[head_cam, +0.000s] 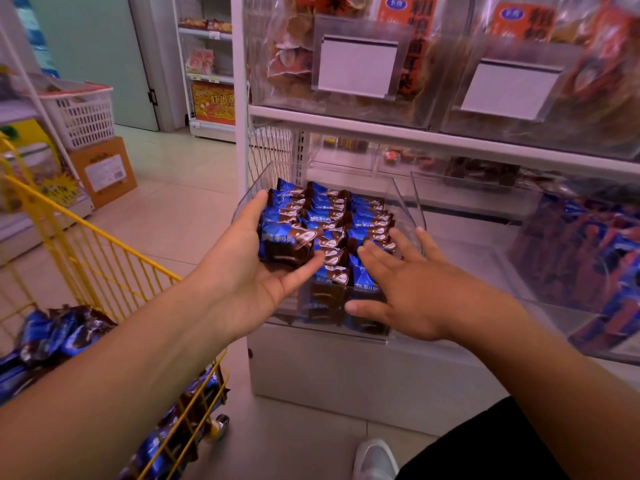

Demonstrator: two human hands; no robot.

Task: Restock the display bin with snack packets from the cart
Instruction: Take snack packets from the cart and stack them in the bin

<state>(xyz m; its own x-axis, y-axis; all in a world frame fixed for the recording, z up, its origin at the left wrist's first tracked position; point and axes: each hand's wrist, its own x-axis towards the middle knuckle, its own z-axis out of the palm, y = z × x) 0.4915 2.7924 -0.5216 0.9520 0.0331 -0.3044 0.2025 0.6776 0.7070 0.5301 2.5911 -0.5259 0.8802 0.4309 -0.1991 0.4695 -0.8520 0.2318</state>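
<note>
Left hand: your left hand (pixel 256 268) holds a stack of blue-brown packets (pixel 287 242) over the bin's left side, thumb and fingers curled round it.
Right hand: your right hand (pixel 401 282) is spread wide, fingers straight, resting on the packet rows (pixel 343 216) at the bin's right front.
Bin: the clear bin (pixel 403 202) sits on the lower shelf, filled with neat rows.
Cart: the yellow cart (pixel 104 258) stands at your left, with more packets (pixel 59 334) heaped inside.

blue/brown pkts (pixel 313 216), yellow cart (pixel 104 251), white basket (pixel 81 116)
</note>
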